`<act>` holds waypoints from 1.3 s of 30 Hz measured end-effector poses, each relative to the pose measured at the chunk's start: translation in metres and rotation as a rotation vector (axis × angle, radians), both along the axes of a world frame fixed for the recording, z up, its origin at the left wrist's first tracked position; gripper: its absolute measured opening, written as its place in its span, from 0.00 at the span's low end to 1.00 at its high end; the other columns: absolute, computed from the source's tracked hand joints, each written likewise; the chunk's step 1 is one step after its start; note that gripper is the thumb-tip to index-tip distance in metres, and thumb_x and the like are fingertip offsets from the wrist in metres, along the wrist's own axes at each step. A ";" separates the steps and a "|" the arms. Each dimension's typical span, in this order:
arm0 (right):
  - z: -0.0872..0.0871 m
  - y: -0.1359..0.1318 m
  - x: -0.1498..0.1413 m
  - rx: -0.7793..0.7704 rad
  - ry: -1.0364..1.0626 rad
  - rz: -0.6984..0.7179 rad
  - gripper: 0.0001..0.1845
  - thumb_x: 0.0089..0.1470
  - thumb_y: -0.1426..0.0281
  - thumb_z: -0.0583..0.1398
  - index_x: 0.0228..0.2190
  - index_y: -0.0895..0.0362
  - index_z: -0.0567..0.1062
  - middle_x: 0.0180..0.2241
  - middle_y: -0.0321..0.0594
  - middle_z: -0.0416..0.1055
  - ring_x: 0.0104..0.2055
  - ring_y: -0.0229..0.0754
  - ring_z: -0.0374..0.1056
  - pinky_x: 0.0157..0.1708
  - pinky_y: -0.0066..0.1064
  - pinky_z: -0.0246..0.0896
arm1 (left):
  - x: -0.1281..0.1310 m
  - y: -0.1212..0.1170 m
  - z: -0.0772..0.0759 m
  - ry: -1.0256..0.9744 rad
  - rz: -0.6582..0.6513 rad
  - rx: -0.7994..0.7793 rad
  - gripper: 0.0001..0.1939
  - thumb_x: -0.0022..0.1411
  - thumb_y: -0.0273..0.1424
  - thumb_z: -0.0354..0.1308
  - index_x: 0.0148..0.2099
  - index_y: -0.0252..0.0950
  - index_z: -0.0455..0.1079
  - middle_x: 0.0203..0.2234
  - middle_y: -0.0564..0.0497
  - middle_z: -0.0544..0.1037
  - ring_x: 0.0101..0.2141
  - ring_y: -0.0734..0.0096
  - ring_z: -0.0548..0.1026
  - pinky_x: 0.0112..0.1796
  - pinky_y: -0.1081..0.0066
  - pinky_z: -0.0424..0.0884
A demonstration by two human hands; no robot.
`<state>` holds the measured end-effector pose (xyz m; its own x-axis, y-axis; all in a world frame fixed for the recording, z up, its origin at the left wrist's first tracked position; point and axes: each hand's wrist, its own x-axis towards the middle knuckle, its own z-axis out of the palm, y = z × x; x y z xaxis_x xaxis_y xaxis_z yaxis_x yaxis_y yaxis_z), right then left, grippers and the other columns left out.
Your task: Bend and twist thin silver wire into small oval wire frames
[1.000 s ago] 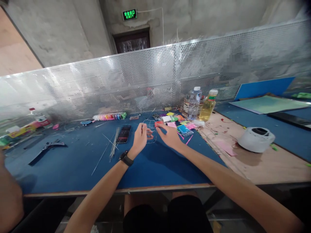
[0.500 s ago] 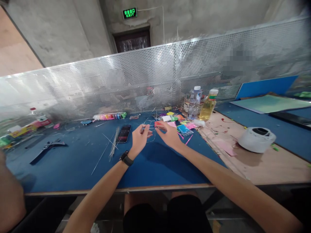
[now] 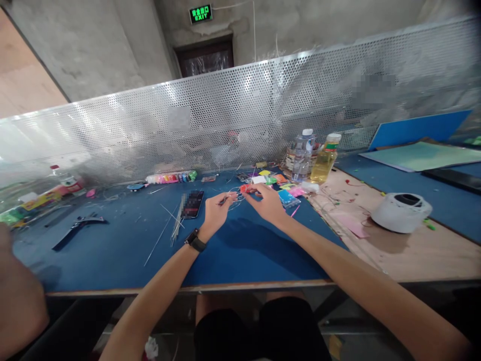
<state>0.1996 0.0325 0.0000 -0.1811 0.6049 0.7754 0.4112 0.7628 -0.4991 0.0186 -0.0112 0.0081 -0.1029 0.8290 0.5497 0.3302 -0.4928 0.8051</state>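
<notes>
My left hand (image 3: 215, 212), with a black watch (image 3: 195, 240) on its wrist, is closed in a pinch on a thin wire (image 3: 234, 196) above the blue table mat. Just to its right, the fingertips of my right hand (image 3: 269, 204) pinch a small red piece (image 3: 245, 188), whose exact kind is too small to make out. Loops of the wire run between the two hands, close to the red piece. Left of my left hand lie a phone (image 3: 193, 204) and several thin metal rods (image 3: 176, 228).
Behind the table stands a perforated metal screen (image 3: 143, 130). Two bottles, one clear (image 3: 301, 155) and one yellow (image 3: 323, 161), stand at back right. A white round device (image 3: 400, 213) sits on bare wood. Another person's arm (image 3: 20, 291) is at far left.
My hands have drawn slightly closer together, and the red piece has shifted a little right and up. The wire loops have turned. The view has tilted slightly.
</notes>
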 end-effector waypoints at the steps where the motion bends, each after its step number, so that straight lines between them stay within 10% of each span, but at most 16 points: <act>1: 0.000 0.000 0.000 -0.007 -0.007 0.004 0.13 0.58 0.60 0.60 0.42 0.54 0.75 0.38 0.43 0.75 0.41 0.45 0.73 0.41 0.39 0.71 | 0.000 0.000 0.001 -0.024 -0.018 -0.001 0.16 0.61 0.42 0.58 0.41 0.36 0.78 0.36 0.47 0.82 0.35 0.63 0.80 0.40 0.63 0.77; 16: 0.000 -0.012 -0.010 -0.123 0.098 0.121 0.25 0.64 0.60 0.52 0.60 0.52 0.66 0.56 0.47 0.68 0.57 0.51 0.66 0.42 0.41 0.75 | 0.003 -0.001 0.008 -0.248 -0.213 -0.149 0.21 0.57 0.45 0.62 0.44 0.32 0.75 0.35 0.44 0.81 0.35 0.63 0.81 0.36 0.63 0.80; 27: -0.008 -0.003 -0.011 -0.250 0.110 0.192 0.23 0.64 0.60 0.51 0.56 0.52 0.70 0.48 0.47 0.75 0.44 0.48 0.75 0.40 0.42 0.74 | 0.003 0.002 0.000 -0.176 -0.313 -0.289 0.18 0.58 0.41 0.61 0.46 0.36 0.69 0.40 0.45 0.80 0.38 0.64 0.80 0.38 0.65 0.78; 32: -0.003 0.002 -0.004 -0.204 0.022 0.189 0.18 0.63 0.62 0.54 0.50 0.54 0.75 0.41 0.45 0.78 0.40 0.46 0.76 0.40 0.39 0.73 | 0.000 0.000 0.001 0.093 -0.040 -0.070 0.20 0.58 0.36 0.62 0.51 0.37 0.66 0.45 0.43 0.77 0.39 0.66 0.79 0.37 0.67 0.76; 39: -0.003 0.000 -0.007 -0.603 -0.030 0.282 0.14 0.61 0.65 0.55 0.43 0.56 0.77 0.33 0.42 0.79 0.32 0.42 0.76 0.26 0.30 0.70 | -0.014 0.002 0.008 0.689 0.200 0.302 0.07 0.66 0.34 0.56 0.40 0.38 0.74 0.41 0.47 0.77 0.45 0.64 0.73 0.49 0.63 0.68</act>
<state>0.1930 0.0321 -0.0027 -0.4118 0.8575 0.3083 0.2572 0.4340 -0.8634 0.0043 -0.0094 0.0159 0.2119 0.6345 0.7433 0.8129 -0.5366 0.2263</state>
